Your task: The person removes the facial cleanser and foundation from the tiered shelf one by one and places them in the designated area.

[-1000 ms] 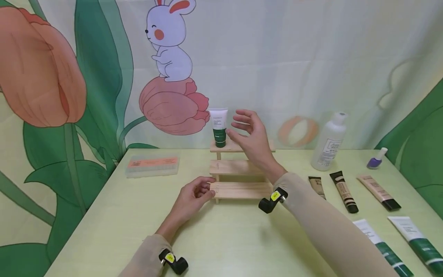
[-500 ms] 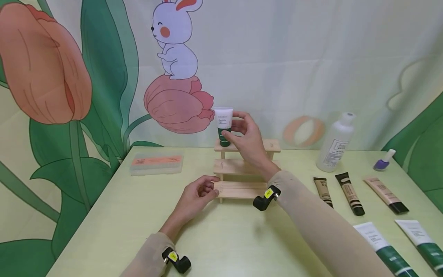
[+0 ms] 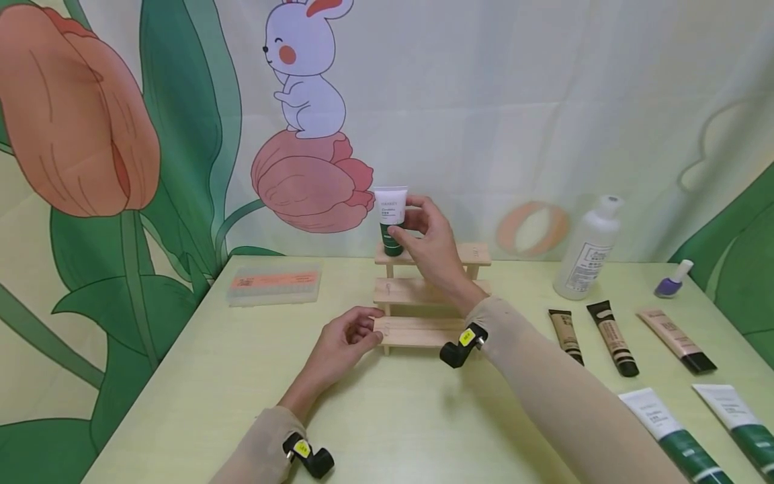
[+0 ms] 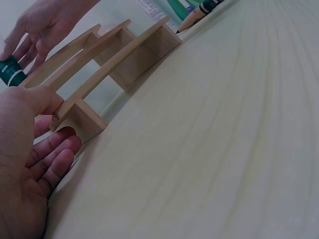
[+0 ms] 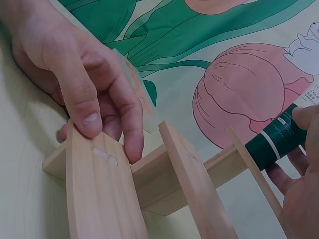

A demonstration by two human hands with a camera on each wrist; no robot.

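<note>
A small white and green squeeze tube (image 3: 391, 207) stands upright, cap down, at the left end of the top step of a three-tier wooden stand (image 3: 426, 290). My right hand (image 3: 431, 245) holds the tube between thumb and fingers, as the green part (image 5: 273, 142) in the right wrist view also shows. At the stand's lower left, my left hand (image 3: 338, 343) pinches the end of the bottom step, thumb on top and a finger beneath. In the left wrist view, that hand's other fingers (image 4: 56, 154) curl loosely beside the stand's leg.
A flat clear case (image 3: 275, 286) lies at the left. To the right stand a white bottle (image 3: 588, 249) and a purple nail polish bottle (image 3: 670, 281). Several cosmetic tubes (image 3: 613, 337) lie near them, with two larger white and green tubes (image 3: 674, 430) in front.
My right hand has moved left onto the small tube and closed its thumb and fingers around it. The left hand stays on the stand. The head view has shifted slightly.
</note>
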